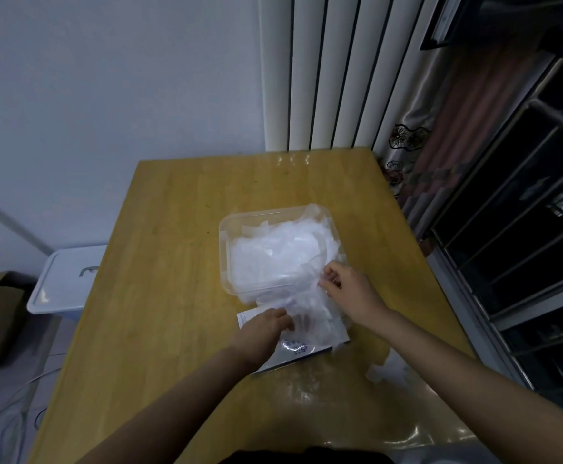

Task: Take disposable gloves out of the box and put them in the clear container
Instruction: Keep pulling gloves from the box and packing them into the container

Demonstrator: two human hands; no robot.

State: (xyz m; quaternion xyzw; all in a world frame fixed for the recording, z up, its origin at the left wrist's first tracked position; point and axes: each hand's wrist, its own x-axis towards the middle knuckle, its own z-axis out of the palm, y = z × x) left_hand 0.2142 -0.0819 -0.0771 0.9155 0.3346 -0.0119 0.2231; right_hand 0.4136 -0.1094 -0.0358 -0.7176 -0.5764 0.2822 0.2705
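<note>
A wooden table (173, 262) is seen from above, with a white lidded bin (65, 279) standing beside its left edge. A clear container (224, 236) is set on the middle of the table and is heaped with gloves (273, 256), which spill over its near rim onto a flat box (295, 351) lying just in front of it. One glove (385, 370) is left lying right of the box. The spilling film is pinched by the right hand (347, 289) at the container's near right corner. The left hand (266, 326) is laid on the gloves over the box; whether they are gripped or only pressed cannot be told.
</note>
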